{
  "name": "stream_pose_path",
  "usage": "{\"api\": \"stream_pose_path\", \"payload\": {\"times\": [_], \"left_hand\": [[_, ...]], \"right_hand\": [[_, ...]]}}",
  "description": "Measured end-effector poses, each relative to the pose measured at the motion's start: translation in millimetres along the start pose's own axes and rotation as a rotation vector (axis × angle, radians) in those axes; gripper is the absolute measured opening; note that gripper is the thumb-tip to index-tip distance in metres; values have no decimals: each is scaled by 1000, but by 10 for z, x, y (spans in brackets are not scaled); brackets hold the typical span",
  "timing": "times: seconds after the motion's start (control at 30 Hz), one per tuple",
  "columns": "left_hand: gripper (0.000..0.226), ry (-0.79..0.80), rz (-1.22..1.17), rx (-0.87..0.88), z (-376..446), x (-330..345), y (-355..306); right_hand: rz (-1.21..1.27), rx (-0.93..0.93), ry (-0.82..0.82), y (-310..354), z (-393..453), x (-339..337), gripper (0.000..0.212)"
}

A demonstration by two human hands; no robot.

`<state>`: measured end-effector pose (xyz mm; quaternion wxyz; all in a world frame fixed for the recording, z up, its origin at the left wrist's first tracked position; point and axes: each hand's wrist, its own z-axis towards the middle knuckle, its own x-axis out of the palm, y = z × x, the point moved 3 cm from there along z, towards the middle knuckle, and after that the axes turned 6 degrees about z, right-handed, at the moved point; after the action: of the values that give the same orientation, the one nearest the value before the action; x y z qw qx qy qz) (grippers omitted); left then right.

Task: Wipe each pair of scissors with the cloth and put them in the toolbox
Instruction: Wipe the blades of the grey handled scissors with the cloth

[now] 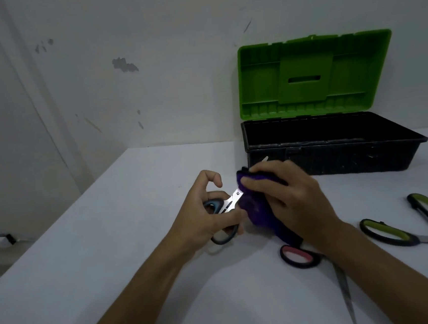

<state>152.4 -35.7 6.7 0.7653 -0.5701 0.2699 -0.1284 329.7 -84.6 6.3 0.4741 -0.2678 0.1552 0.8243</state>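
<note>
Your left hand (207, 212) grips the blue-handled scissors (223, 208); your right hand (288, 196) pinches the purple cloth (257, 207) round their blades. Toolbox (333, 149) looks empty; pink-handled scissors (300, 255) and green-handled scissors (399, 229) wait on the table (111, 251).

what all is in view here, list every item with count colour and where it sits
plastic toolbox: 1, black base with green lid open, back right of table
scissors with blue-black handles: 1, held in left hand, blades inside cloth
fuzzy cloth: 1, purple, wrapped round the blades
scissors with pink-black handle: 1, table, partly under right forearm
scissors with green-black handles: 1, table, far right
table: 1, white
left hand: grips scissor handles
right hand: presses cloth on blades
</note>
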Motion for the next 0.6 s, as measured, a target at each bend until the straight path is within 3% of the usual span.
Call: {"api": "stream_pose_path", "payload": {"times": [0.23, 0.4, 0.5, 0.6], "left_hand": [[44, 46, 17, -54, -11, -63, -24], [23, -18, 135, -24, 174, -186, -204], [8, -67, 220, 3, 461, -254, -362], [5, -77, 306, 22, 890, -205, -494]], "right_hand": [[-42, 313, -90, -251, 131, -256, 28], [76, 503, -137, -433, 341, -535, 35], [163, 610, -67, -575, 463, -698, 35], [182, 668, 121, -736, 521, -817, 31]]}}
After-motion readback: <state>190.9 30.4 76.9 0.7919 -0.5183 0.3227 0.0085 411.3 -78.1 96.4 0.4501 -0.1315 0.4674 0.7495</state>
